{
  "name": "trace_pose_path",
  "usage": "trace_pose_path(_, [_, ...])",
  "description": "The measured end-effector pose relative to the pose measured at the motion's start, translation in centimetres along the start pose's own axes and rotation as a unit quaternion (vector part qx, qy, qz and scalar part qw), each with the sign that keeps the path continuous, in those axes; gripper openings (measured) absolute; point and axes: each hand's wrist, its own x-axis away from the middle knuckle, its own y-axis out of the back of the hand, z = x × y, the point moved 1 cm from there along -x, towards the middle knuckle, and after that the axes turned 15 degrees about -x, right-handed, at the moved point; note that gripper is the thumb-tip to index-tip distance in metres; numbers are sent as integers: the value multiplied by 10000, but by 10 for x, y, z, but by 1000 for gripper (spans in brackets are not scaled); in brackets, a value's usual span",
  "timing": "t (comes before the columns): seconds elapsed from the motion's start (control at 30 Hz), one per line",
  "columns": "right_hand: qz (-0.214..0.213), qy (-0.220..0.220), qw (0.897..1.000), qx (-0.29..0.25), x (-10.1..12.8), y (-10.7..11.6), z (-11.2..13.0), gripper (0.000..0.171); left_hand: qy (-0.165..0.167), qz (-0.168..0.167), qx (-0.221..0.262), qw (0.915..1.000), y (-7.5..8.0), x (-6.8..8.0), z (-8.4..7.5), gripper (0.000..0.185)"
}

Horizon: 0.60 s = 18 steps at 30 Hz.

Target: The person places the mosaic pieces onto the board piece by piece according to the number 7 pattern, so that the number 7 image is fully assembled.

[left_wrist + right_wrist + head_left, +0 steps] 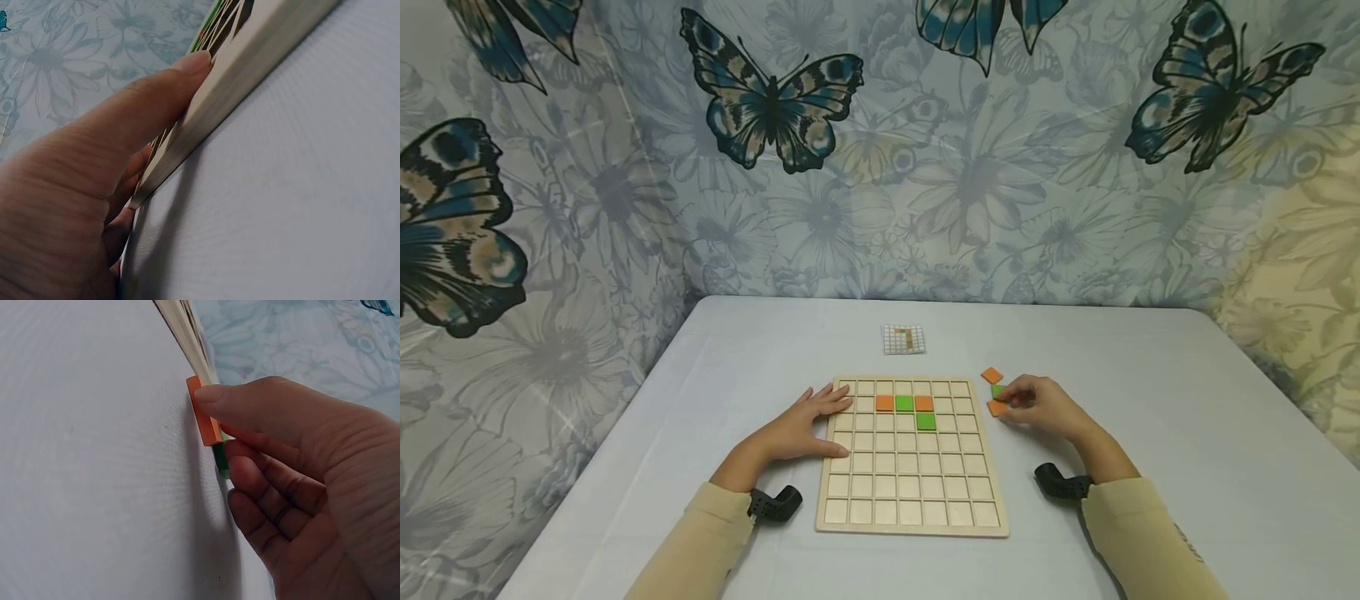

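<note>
head view: left hand [800,429], fingers wide, rests on the grid board [885,463]; right hand [1043,407] (thumb against forefinger) pinches an orange tile [996,408] right of it.

A white counter [775,337] stands before pale blue-grey walls [880,275] printed with flowers [977,179] and big dark butterflies [772,104], turning yellowish at far right.
</note>
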Motion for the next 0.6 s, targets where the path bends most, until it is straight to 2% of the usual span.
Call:
trace_pose_path(0.37, [-18,200,9994,298,0,-2,4,21,-19,8,4,10000,2,1,0,84])
trace_pose_path(0.6, [-42,153,9994,320,1,-3,5,19,-72,12,44,10000,1,0,0,84])
